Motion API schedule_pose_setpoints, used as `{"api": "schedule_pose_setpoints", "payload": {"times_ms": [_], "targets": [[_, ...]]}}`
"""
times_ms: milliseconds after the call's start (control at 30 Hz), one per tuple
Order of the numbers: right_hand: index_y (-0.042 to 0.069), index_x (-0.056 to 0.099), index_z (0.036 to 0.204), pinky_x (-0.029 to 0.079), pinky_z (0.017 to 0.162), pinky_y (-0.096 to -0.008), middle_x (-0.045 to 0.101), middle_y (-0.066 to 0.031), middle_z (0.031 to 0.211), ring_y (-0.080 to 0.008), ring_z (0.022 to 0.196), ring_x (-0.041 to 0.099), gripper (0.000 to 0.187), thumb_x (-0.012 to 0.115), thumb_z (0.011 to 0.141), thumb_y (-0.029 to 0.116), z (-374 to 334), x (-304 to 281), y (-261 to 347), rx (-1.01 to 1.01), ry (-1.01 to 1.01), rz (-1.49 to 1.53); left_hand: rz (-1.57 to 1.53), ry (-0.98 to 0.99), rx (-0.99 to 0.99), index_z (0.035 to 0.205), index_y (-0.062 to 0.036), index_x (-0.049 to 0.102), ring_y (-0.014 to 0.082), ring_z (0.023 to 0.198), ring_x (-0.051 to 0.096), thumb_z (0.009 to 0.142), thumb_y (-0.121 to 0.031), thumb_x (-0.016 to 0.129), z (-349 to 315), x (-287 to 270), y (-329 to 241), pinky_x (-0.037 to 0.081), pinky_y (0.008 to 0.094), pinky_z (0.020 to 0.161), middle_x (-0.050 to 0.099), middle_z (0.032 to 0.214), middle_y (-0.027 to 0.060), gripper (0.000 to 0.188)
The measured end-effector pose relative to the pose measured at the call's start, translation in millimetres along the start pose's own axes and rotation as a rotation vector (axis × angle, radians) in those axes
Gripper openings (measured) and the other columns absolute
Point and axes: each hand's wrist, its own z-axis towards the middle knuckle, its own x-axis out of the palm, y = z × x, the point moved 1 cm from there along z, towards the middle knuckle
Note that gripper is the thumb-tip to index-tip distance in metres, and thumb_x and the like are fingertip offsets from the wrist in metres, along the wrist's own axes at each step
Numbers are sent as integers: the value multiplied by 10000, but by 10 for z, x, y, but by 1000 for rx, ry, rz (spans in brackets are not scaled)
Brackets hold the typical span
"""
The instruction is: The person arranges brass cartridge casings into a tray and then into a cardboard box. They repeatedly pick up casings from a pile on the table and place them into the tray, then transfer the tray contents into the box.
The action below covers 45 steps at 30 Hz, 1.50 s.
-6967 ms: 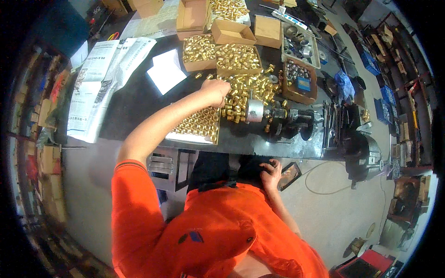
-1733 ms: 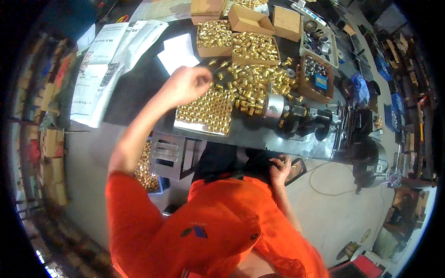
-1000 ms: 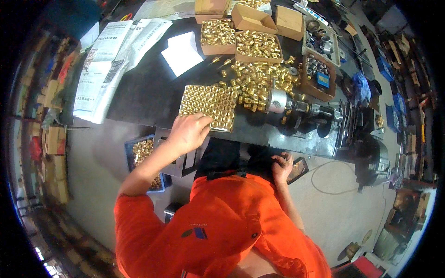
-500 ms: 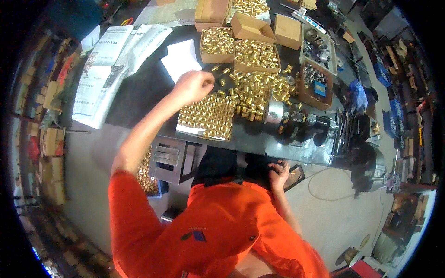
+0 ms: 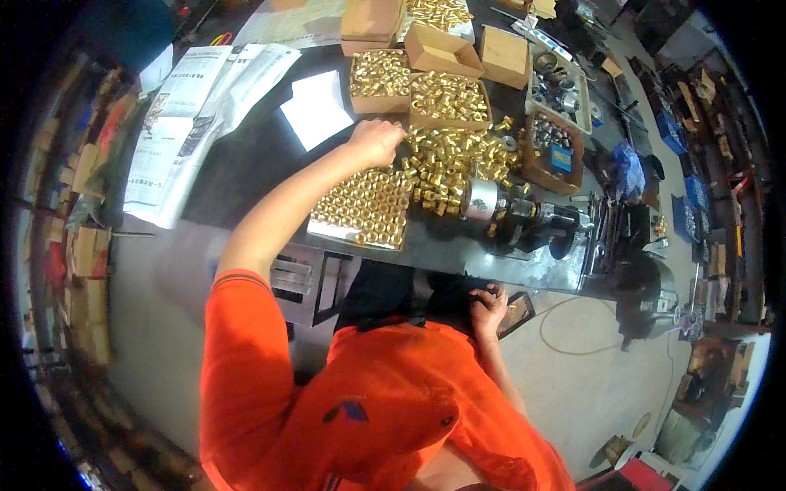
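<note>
My left hand (image 5: pixel 377 142) reaches across the bench to the left edge of a loose pile of brass fittings (image 5: pixel 442 168). Its fingers are drawn together at the pile; whatever they pinch is too small to make out. Just below my left wrist, a shallow white tray (image 5: pixel 327 232) holds brass fittings (image 5: pixel 368 200) standing upright in close rows. My right hand (image 5: pixel 490 309) is low by my right thigh, under the bench edge. Its fingers are curled in, and I cannot make out what, if anything, is in them.
Cardboard boxes of brass fittings (image 5: pixel 381 74) (image 5: pixel 450 100) stand behind the pile. White paper (image 5: pixel 317 110) and newspaper (image 5: pixel 176 123) lie to the left. Right of the pile are a silver cylindrical fixture (image 5: pixel 481 199), a box of metal parts (image 5: pixel 550 168) and several tools.
My left hand has moved right, from above the tray's back left to the edge of the brass pile. My right hand stays by my thigh. The view has shifted slightly.
</note>
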Motion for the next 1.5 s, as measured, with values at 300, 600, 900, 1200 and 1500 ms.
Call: {"api": "schedule_pose_setpoints", "payload": {"times_ms": [300, 600, 900, 1200, 1500], "targets": [[143, 746, 793, 416, 889, -358, 546, -89, 1010, -282, 1007, 507, 256, 615, 586, 67, -16, -22, 26, 61, -1, 29, -692, -124, -84, 912, -11, 631, 58, 604, 549, 785, -65, 651, -1069, -667, 24, 453, 246, 559, 584, 649, 8, 139], [145, 746, 801, 415, 891, -348, 547, -97, 1013, -285, 1004, 507, 259, 593, 608, 66, 32, -4, 58, 34, 18, 37, -371, -121, -109, 935, -89, 651, 326, 819, 638, 782, -159, 620, -2089, -277, -421, 505, 459, 701, 640, 887, 93, 171], [153, 744, 786, 416, 893, -354, 561, -99, 994, -288, 1000, 513, 252, 616, 595, 52, 4, 32, -57, 29, -1, 6, -269, -185, -116, 954, -90, 641, 331, 771, 635, 775, -160, 655, -2005, -203, -515, 506, 460, 658, 621, 834, 101, 193], [157, 745, 786, 416, 887, -359, 557, -94, 1005, -287, 999, 509, 240, 627, 602, 58, 10, 6, -4, 48, 12, 15, -215, -228, -91, 992, -114, 609, 313, 806, 635, 790, -249, 675, -2054, -175, -571, 496, 445, 679, 617, 860, 79, 252], [144, 746, 799, 416, 890, -358, 558, -95, 1005, -287, 998, 508, 236, 624, 616, 58, 7, 10, -26, 21, 7, 13, -331, -264, -141, 920, -122, 638, 298, 727, 640, 771, -272, 706, -2019, -114, -514, 509, 426, 621, 617, 795, 67, 222]]}}
